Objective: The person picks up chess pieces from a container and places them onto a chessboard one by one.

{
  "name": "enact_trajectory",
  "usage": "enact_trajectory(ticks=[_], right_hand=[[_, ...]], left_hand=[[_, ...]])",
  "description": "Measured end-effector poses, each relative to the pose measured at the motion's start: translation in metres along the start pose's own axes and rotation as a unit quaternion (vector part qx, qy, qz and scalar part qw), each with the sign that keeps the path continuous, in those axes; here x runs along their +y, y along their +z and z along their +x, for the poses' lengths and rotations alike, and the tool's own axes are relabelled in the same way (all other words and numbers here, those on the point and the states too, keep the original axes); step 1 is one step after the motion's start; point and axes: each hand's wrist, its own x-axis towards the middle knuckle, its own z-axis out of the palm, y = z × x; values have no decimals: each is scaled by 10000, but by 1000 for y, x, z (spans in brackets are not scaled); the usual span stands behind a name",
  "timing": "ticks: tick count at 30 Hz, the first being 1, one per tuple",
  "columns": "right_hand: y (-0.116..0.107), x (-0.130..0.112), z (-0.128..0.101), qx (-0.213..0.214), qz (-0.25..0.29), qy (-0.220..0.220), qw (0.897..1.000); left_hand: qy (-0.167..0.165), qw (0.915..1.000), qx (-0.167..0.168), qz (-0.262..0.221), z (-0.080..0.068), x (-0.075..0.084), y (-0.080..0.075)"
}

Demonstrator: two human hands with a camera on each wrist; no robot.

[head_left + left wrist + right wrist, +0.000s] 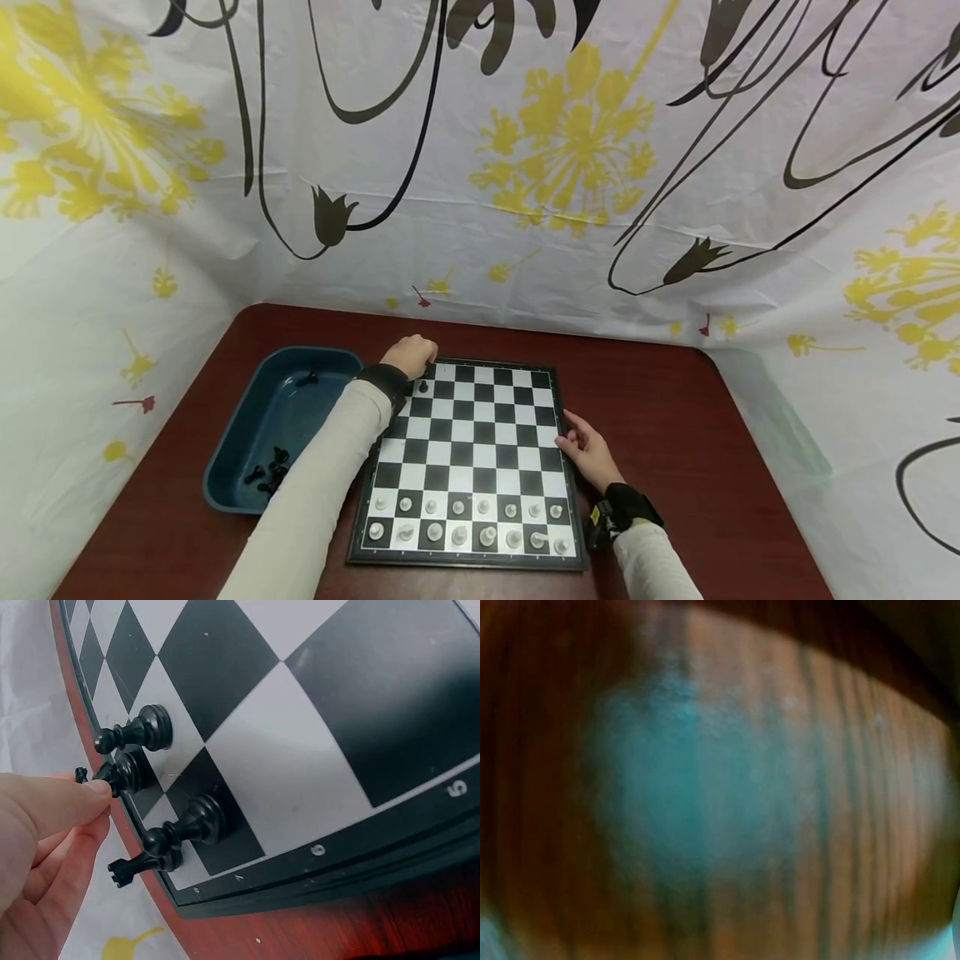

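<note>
A chessboard (472,433) lies on the table, with two rows of white chess pieces (487,535) along its near side. At the far left corner my left hand (411,357) pinches a black chess piece (126,774) between thumb and fingers, its base at the board; the fingers cover its middle. Around it in the left wrist view stand a black rook (139,866) in the corner, a black pawn (196,823) and another black pawn (146,729). My right hand (588,452) rests against the board's right edge, thumb on the rim.
A blue tray (225,446) stands left of the board, holding several black pieces (272,475) near its front and one more black piece (307,379) at the back. Patterned white sheeting (450,275) hangs behind the brown table (675,467). The right wrist view is blurred.
</note>
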Motion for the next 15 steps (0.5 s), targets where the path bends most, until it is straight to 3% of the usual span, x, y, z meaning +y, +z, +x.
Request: enact_trajectory(ticks=[6,11,15], right_hand=[[-2,-12,-4,-86,144,13,9999],[-4,-36,-14,-90,116,0,9999],[-4,-37,-15,-97,18,58,9999]], left_hand=[[-109,9999,-108,46,-6,0,-4],[63,10000,-40,-19,-8,-1,-7],[250,9996,93,-79,-7,-6,-9]])
